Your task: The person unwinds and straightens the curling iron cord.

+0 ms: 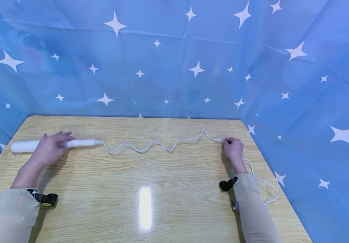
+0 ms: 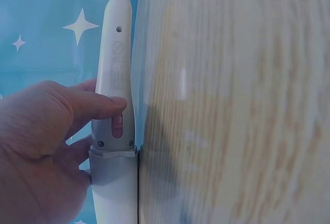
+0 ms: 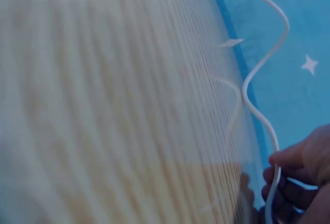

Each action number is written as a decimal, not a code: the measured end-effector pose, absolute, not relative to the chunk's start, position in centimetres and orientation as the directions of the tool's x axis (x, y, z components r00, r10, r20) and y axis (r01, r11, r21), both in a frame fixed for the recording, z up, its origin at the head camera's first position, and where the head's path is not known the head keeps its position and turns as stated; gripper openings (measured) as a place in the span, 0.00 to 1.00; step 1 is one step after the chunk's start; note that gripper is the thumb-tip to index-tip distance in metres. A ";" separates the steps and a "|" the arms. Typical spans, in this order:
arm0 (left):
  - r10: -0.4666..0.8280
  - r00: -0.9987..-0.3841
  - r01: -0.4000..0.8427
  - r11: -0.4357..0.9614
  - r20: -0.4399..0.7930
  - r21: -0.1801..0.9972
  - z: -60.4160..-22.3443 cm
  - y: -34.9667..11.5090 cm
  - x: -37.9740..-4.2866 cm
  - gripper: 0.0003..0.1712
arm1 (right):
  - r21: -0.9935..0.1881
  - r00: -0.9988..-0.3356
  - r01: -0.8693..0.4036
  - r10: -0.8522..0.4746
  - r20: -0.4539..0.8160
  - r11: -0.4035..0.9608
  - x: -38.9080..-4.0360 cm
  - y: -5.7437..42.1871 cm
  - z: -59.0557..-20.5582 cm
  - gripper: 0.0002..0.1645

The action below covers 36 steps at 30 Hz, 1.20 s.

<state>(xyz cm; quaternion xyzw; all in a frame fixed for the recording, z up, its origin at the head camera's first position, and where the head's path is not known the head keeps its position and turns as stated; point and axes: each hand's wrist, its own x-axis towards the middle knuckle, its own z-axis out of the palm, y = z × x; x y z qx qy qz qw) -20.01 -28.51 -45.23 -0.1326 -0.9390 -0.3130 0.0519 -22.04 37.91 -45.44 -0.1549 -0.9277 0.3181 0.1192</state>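
A long white corded styling wand (image 1: 81, 142) lies near the table's back left, its thick end to the left. My left hand (image 1: 50, 148) grips it around the middle. In the left wrist view the thumb (image 2: 116, 105) rests on the handle (image 2: 114, 53), just above a pinkish slide switch (image 2: 117, 126), with fingers behind. From the handle's end a white cord (image 1: 150, 144) runs rightward in waves. Toward the back right, my right hand (image 1: 233, 148) pinches that cord between thumb and fingers. The right wrist view shows the cord (image 3: 260, 113) rising in curves from the fingertips (image 3: 278, 158).
Past the right hand, the cord continues in a loop (image 1: 265, 182) along the right side and passes behind the right forearm. The wooden table (image 1: 116, 195) ends at a blue star-patterned cloth (image 1: 162, 84) behind and at both sides. Black camera mounts (image 1: 48, 199) sit on the wrists.
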 end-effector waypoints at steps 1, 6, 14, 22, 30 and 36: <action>0.218 -0.959 0.282 0.768 0.180 0.575 -45.2 -28.5 -20.0 0.20 | -0.628 -0.920 0.223 0.373 0.117 0.745 -22.0 38.0 -45.5 0.16; 0.225 -0.958 0.286 0.765 0.177 0.577 -45.2 -28.1 -20.3 0.20 | -0.616 -0.910 0.265 0.404 0.094 0.741 -21.7 38.3 -45.5 0.17; 0.222 -0.964 0.266 0.777 0.147 0.571 -45.0 -27.6 -20.8 0.19 | -0.616 -0.923 0.245 0.375 0.088 0.749 -21.6 38.4 -45.5 0.18; 0.226 -0.967 0.253 0.791 0.118 0.557 -44.7 -27.8 -21.0 0.22 | -0.654 -0.925 0.257 0.378 0.048 0.711 -21.5 37.9 -45.1 0.25; 0.252 -0.965 0.246 0.767 0.075 0.593 -44.0 -27.6 -19.8 0.30 | -0.684 -0.936 0.201 0.343 0.076 0.701 -20.6 36.5 -43.8 0.29; 0.243 -0.944 0.328 0.767 0.223 0.551 -43.3 -25.2 -18.9 0.33 | -0.635 -0.960 0.054 0.215 0.179 0.770 -19.7 33.4 -42.1 0.31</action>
